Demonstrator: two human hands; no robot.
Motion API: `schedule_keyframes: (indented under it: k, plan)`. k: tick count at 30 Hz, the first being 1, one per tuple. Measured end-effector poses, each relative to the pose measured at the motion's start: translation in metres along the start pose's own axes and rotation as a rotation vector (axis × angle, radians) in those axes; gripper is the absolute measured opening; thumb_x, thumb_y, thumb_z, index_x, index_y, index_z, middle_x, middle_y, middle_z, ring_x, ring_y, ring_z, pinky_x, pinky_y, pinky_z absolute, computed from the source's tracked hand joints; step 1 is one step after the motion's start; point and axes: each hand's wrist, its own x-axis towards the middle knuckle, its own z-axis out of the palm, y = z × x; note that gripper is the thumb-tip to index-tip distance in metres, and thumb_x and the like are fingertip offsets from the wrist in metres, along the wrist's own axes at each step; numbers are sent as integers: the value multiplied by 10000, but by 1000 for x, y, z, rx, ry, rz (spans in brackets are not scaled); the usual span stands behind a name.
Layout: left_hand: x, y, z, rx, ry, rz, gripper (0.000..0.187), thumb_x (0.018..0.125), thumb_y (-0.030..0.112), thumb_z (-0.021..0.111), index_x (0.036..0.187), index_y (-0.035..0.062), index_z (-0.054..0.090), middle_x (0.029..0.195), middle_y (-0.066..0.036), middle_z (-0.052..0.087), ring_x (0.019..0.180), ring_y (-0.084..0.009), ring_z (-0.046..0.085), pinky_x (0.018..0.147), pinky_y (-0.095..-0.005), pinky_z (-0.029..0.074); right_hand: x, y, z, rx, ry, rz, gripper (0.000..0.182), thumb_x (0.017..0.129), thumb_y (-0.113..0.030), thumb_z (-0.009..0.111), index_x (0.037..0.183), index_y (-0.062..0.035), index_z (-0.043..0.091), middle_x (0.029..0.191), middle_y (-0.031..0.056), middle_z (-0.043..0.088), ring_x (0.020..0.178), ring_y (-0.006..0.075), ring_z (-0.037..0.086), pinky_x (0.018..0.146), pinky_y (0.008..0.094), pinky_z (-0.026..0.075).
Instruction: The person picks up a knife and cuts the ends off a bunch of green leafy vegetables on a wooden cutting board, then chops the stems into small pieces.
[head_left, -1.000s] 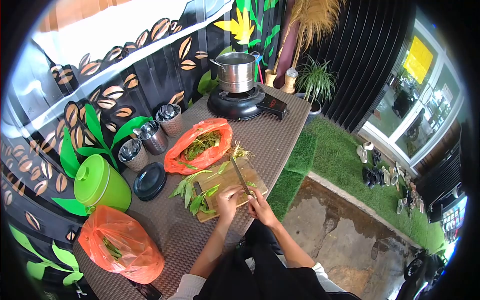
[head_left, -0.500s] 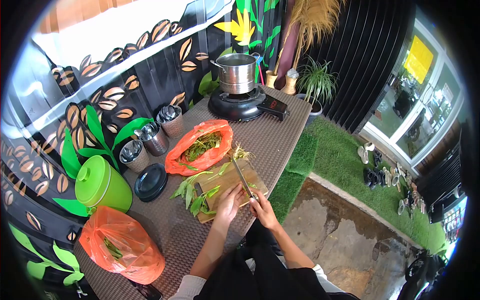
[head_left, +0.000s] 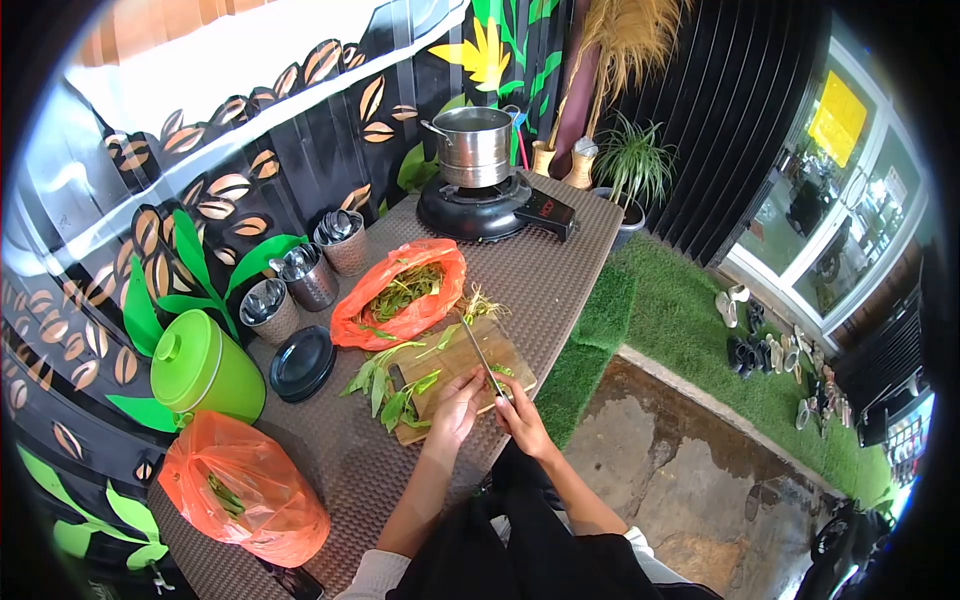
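A wooden cutting board lies at the near edge of the table under both hands. My right hand is wrapped round the handle of a knife, whose blade points away over the board. My left hand is closed beside the blade, with its fingers on the leafy greens. Long-leaved greens spread from the board's left side onto the table. Small green pieces show just beyond my right fingers. A clump of pale roots sits past the board's far edge.
An orange bag of greens stands open behind the board; another orange bag is at left. Around them are a green container, dark plates, and cutlery cups. A metal pot sits on a black stove.
The knife and my right hand have shifted slightly, with the blade at a slightly different angle. My left hand stays in nearly the same spot on the greens.
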Motion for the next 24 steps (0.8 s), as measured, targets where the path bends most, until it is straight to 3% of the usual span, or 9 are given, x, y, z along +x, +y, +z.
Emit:
schedule_keyframes:
  k: [11, 19, 24]
  plan:
    - [-20, 15, 40, 11, -85, 22, 209, 911, 109, 560, 1095, 11, 552, 988, -41, 586, 910, -133, 558, 827, -281, 459, 1, -2, 0, -129, 72, -40, 372, 961, -207, 474, 1321, -148, 404, 589, -29, 416, 528, 57, 401, 491, 233, 327]
    - [-4, 2, 16, 161, -60, 55, 225, 908, 115, 567, 1104, 5, 565, 971, -34, 597, 858, -112, 549, 776, -257, 450, 2, 12, -7, 219, -42, -20, 367, 975, -202, 447, 1324, -123, 366, 590, -40, 342, 490, 61, 308, 457, 232, 273]
    - [-3, -8, 14, -45, -74, -5, 174, 891, 110, 589, 1044, 31, 614, 932, -24, 610, 806, -102, 530, 760, -230, 440, 1, 9, -2, 294, -62, -44, 380, 980, -184, 428, 1335, -111, 315, 597, -32, 333, 487, 66, 296, 454, 229, 273]
